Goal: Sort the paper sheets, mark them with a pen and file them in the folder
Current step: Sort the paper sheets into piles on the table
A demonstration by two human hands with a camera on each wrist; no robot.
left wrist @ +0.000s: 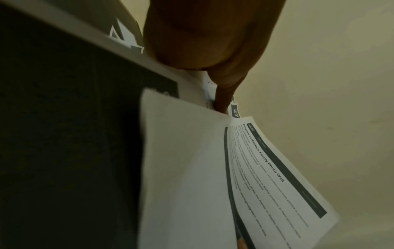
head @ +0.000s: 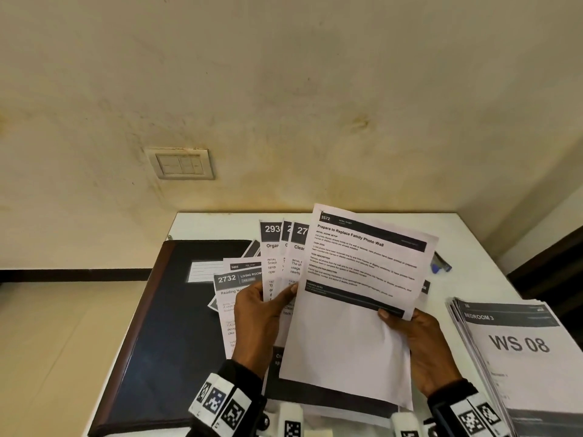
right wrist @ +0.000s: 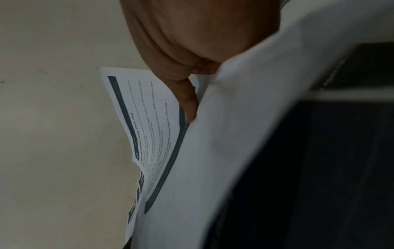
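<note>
A printed sheet [head: 356, 298] headed "3572, Prepare to Replace Family Photo Wall" is held up above a white table [head: 467, 247], tilted so its top leans to the right. The person's right hand [head: 419, 345] pinches its right edge, thumb [head: 386, 314] on the printed face and the fingers hidden behind the paper. The right wrist view shows the same thumb [right wrist: 188, 104] pressed on the sheet [right wrist: 149, 121].

The left hand [head: 255, 323] grips a fan of sheets [head: 277, 257] just left of the held sheet, thumb [head: 285, 294] across their front. Three dark headers show at the top of the fan, reading "293", a cut-off "2" and "27". Two more sheets, numbered "2732" and "3405", stick out lower on the left; whether the hand holds these cannot be told. In the left wrist view the thumb [left wrist: 224, 99] lies against the fanned papers beside the held sheet [left wrist: 266, 176].

One dark folder [head: 157, 326] with a brown spine and a white label lies closed on the left of the table, partly under the papers. On the right, one thick stack of sheets [head: 520, 351] rests on the table, its top page reading "BEDROOM 3" and "WS 08". One pen [head: 441, 264] with a blue end lies near the back right, partly hidden by the held sheet. One wall switch plate [head: 183, 164] sits on the cream wall behind.
</note>
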